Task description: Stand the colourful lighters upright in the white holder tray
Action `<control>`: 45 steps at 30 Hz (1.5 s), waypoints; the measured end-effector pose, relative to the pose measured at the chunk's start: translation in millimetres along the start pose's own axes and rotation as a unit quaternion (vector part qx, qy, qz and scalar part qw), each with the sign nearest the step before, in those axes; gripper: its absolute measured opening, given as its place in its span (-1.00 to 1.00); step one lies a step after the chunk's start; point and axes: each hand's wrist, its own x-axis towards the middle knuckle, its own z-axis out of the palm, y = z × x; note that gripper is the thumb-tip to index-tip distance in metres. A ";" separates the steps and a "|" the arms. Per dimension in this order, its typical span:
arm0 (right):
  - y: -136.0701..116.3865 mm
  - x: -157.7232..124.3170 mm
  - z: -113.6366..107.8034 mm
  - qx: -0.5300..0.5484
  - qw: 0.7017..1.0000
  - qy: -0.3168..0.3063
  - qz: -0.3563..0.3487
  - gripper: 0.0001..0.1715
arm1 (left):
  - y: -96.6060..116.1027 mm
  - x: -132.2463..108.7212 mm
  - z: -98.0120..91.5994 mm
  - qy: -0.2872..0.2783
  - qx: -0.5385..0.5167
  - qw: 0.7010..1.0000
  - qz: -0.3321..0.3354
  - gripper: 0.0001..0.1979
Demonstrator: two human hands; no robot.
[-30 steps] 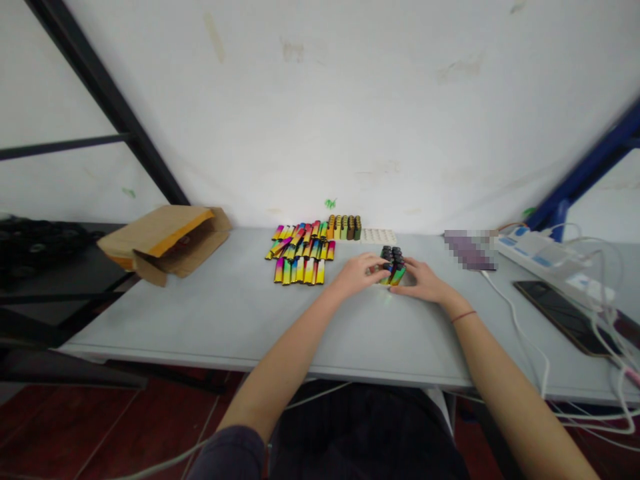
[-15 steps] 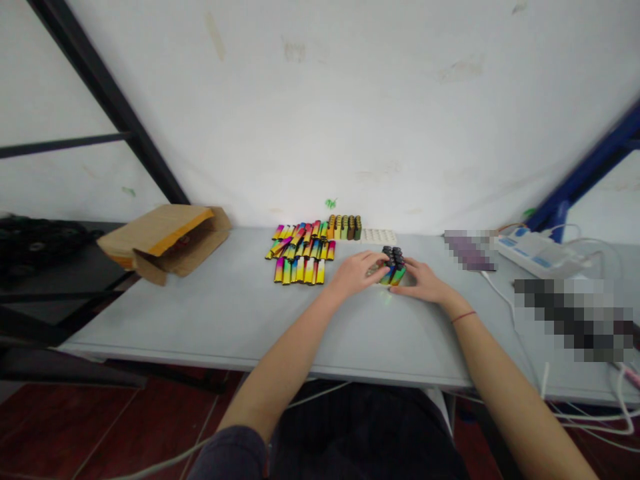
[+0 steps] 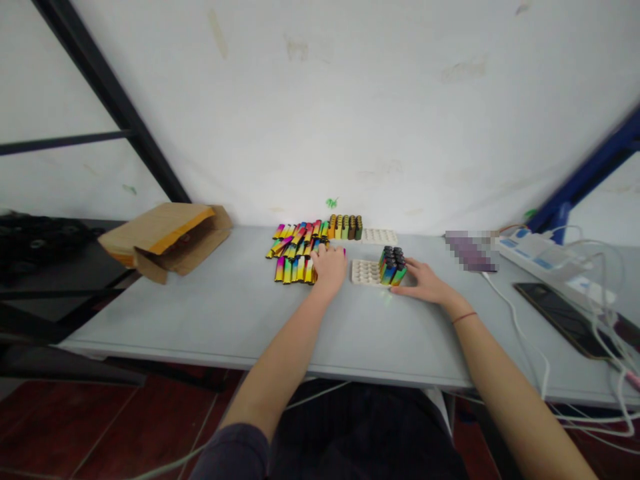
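My left hand (image 3: 330,268) is at the right side of a loose pile of shiny, rainbow-coloured lighters (image 3: 296,268), its fingers curled down. A magenta lighter tip (image 3: 344,253) shows beside the fingertips; the rest is hidden by the hand. My right hand (image 3: 425,282) grips the right end of a white tray (image 3: 365,273), thumb at the front edge and fingers at the side. Two columns of upright lighters with black tops (image 3: 393,265) fill the tray's right part. Rows of round holes show in its left part.
By the wall stand several upright lighters (image 3: 345,227) in a block, beside another white holed tray (image 3: 380,236). An opened cardboard box (image 3: 167,233) lies left. To the right are a phone (image 3: 565,319), a blurred purplish device (image 3: 473,251), cables and a power strip (image 3: 550,257).
My left hand has left the tray and moved left to the pile, uncovering the tray's holes. A magenta lighter end has shifted right with it. My right hand stays put.
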 end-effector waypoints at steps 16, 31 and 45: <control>1.9 0.3 1.2 -0.004 1.000 0.000 0.004 0.03 | 13.1 13.1 11.3 0.064 -0.501 0.863 0.010 -0.72; -1.0 0.7 -0.7 -0.007 1.000 -0.005 0.005 0.01 | 30.5 3.5 3.2 -0.068 -0.806 0.569 -0.146 -0.50; 2.9 0.4 0.7 -0.001 1.000 -0.004 0.003 0.00 | 26.0 1.4 -6.7 -0.054 -0.815 0.538 -0.209 -0.51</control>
